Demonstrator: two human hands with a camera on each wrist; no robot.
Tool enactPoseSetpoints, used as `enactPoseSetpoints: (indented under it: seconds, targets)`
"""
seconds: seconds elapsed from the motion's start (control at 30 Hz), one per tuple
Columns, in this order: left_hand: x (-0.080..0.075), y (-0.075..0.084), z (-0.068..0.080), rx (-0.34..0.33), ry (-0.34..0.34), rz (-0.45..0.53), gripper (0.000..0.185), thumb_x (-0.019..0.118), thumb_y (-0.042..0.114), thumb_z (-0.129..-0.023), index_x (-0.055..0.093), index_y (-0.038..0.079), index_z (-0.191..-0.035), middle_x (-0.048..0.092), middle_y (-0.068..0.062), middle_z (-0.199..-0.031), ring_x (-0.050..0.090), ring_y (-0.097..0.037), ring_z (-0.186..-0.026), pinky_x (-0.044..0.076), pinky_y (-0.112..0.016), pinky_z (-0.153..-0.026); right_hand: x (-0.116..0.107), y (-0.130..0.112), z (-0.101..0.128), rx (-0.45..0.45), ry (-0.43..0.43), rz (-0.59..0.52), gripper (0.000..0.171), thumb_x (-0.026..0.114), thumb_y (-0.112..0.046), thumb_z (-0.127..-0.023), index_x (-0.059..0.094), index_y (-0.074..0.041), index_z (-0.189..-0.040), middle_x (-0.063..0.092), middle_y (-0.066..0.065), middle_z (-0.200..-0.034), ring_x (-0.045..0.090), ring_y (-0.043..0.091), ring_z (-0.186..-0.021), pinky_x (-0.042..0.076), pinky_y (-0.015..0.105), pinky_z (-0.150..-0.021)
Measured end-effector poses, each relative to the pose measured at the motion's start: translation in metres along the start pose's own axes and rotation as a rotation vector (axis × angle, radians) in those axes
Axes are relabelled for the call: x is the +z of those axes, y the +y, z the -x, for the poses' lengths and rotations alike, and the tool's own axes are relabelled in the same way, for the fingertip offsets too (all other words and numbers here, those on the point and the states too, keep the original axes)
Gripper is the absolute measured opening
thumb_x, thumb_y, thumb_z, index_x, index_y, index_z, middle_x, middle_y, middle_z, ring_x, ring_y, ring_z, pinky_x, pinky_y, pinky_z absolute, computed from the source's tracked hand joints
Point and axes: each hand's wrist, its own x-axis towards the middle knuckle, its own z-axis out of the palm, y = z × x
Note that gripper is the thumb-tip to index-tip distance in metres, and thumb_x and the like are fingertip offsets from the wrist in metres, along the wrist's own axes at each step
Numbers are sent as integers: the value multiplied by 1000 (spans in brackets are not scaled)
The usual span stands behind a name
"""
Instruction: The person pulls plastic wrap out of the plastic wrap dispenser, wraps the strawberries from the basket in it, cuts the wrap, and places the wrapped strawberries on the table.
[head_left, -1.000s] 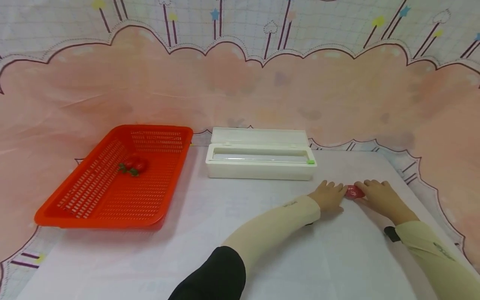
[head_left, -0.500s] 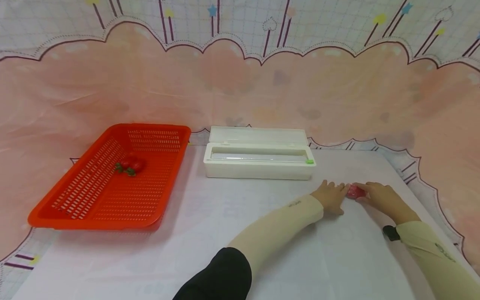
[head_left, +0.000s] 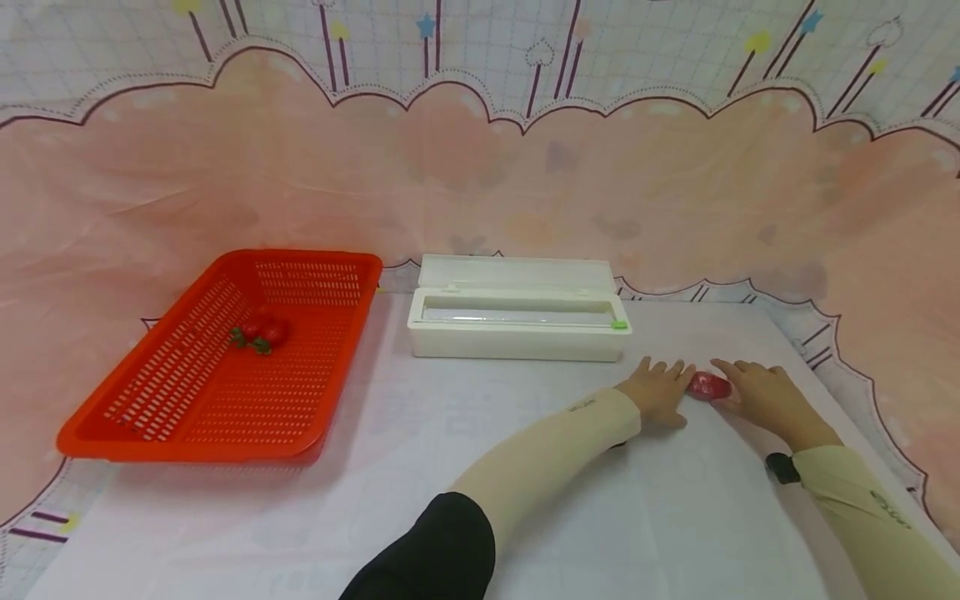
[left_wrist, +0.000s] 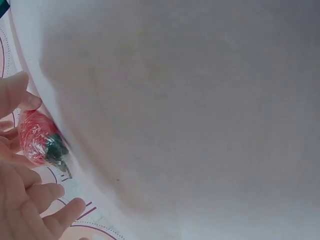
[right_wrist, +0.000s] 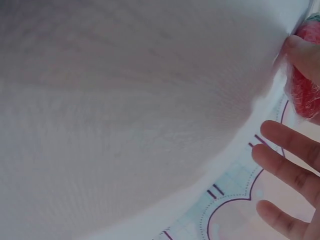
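A red strawberry wrapped in clear film lies on the white table cover, right of centre. My left hand rests flat on the table against its left side with fingers spread. My right hand lies flat against its right side. In the left wrist view the wrapped strawberry shows its green leaves, with the thumb touching its top and the fingers spread below it. In the right wrist view one fingertip touches the strawberry while the other fingers lie straight.
A white film dispenser box with its lid open stands just behind the hands. At the left, a red perforated basket holds a few strawberries. A pink patterned cloth hangs behind the table.
Both hands stay at the wrapped strawberry. Their fingers have spread a little, and the strawberry shows more between them.
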Motion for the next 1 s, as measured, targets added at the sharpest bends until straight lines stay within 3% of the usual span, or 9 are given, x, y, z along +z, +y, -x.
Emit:
enactPoseSetpoints:
  seconds: [0.37,0.53,0.77,1.0]
  targets:
    - [9,-12,7,57,45,-56,85,47,59,-89,0,26,-152,8,13,-158,11,-6,-146,6,-30,-120,0,1,1,31,-28,-20,72,75,-33,-73,46,5,-127,59,34,-113,56,49,-102,41,65,-84]
    - [14,-22,15,80,98,-122,86,47,59,-89,1,23,-152,9,11,-159,14,-8,-145,9,-31,-119,-1,-1,0,31,-16,-18,76,77,-35,-72,44,4,-128,58,34,-115,55,49,-103,40,65,-85]
    - [5,-38,41,173,233,-249,79,43,54,-93,5,18,-152,15,5,-158,18,-11,-145,12,-32,-119,-9,-8,-2,4,70,-6,83,79,-37,-69,42,2,-131,54,34,-119,54,51,-105,39,67,-88]
    - [-4,-79,81,186,437,-214,70,45,47,-94,18,13,-150,28,-2,-154,25,-17,-143,15,-36,-119,-29,-28,-8,-54,209,16,83,79,-40,-69,43,-1,-132,52,30,-122,51,48,-108,36,67,-91]
